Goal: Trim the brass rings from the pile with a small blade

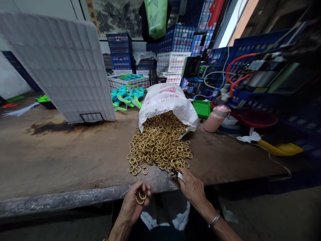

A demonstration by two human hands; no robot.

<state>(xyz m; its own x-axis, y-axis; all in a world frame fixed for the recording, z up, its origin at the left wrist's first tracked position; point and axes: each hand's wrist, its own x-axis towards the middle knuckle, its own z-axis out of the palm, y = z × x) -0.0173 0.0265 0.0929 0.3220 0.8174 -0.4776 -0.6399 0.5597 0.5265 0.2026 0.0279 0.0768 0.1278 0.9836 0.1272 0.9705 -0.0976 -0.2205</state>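
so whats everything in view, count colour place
Workbench: one, brown, middle
Sack: one, white, on workbench
Gold rings: uncountable, gold, heaped at sack mouth
Small tool: one, pale and dark, heap's front
Pieces: many, teal and green, left of sack
Ridged panel: one, white, upright at left
Crates: many, blue and white, at back
Bag: one, green, hanging at back
Wall picture: one, greyish, back left
Flag: one, red, upper right
Tray: one, green, right of sack
Bottle: one, pink, right of tray
Basin: one, red, far right
Curved piece: one, yellow, far right
Machine with red hoses: one, grey, right
Bracelet: one, silver, right wrist
Left hand: one, workbench edge, holding gold rings
Right hand: one, heap's front, holding tool
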